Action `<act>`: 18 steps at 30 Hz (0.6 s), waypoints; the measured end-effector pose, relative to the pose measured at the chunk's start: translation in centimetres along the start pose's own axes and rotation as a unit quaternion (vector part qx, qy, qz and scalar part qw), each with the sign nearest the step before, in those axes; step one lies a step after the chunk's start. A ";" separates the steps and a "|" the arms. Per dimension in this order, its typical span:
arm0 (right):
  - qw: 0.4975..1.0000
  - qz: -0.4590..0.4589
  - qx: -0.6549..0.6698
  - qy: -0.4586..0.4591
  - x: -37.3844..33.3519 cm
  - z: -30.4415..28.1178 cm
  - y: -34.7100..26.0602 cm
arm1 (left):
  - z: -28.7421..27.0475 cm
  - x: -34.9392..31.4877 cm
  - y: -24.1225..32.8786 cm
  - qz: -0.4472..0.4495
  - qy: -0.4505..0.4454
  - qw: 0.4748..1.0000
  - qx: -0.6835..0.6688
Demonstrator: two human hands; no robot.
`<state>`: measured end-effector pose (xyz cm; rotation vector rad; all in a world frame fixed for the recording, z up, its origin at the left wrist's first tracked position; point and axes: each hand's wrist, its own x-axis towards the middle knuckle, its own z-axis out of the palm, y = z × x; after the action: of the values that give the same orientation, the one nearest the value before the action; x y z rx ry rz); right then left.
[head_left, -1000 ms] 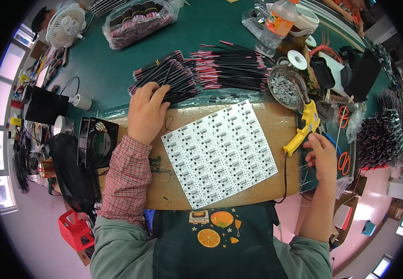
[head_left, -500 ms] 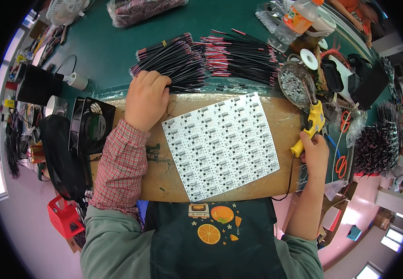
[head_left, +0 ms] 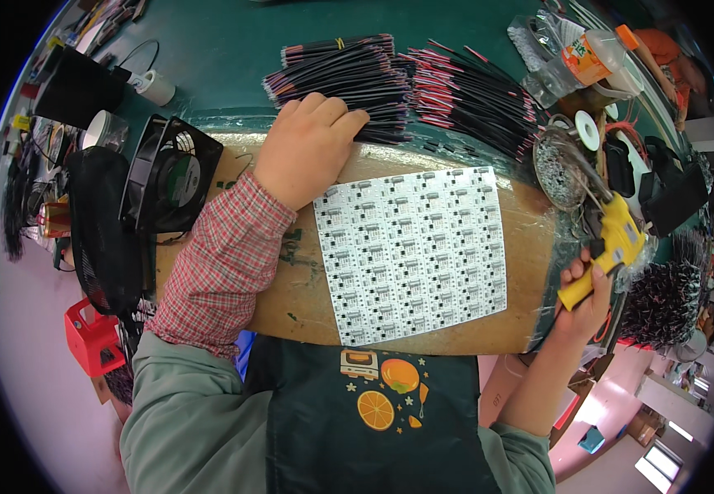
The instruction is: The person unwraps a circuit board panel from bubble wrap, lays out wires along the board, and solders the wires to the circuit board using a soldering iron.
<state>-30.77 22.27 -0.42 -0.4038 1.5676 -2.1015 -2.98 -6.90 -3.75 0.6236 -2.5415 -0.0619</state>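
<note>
My right hand (head_left: 589, 303) is wrapped round the handle of a yellow pistol-grip soldering gun (head_left: 622, 235), whose tip end points up and away toward a round metal bowl (head_left: 556, 177) of grey scraps. My left hand (head_left: 308, 152) rests at the near edge of a pile of black wires (head_left: 336, 81), fingers curled down; what lies under the fingertips is hidden. Beside that pile, to the right, more black wires with red ends (head_left: 472, 103) lie fanned out. A white panel of small circuit boards (head_left: 410, 255) lies flat between my hands on a brown work board (head_left: 287, 309).
A black square fan (head_left: 172, 177) stands left of my left forearm. Beyond the bowl are a white spool (head_left: 586, 130) and a clear bottle with an orange cap (head_left: 588, 62). Dark wire bundles (head_left: 662, 305) sit at far right. Another person's orange sleeve (head_left: 662, 62) shows at upper right.
My right hand has lifted the soldering gun and turned its handle, moving it rightward. The left hand stays at the black wires. The whole view has shifted and turned slightly.
</note>
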 end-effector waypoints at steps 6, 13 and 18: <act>0.970 0.099 0.163 -0.151 -1.0 3.2 1.2 | 0.5 0.2 0.5 0.017 -0.023 1.000 -0.012; 0.972 0.134 0.134 -0.141 -4.5 7.2 3.4 | -1.6 -1.4 1.2 -0.061 0.070 0.988 -0.121; 0.931 0.192 0.097 -0.296 -6.3 8.0 3.9 | -4.0 -4.8 2.0 -0.143 0.037 0.981 -0.127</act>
<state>-20.64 18.36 -1.40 -0.5464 0.9822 -1.6071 1.82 -2.64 -2.28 0.8636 -2.3048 -0.4489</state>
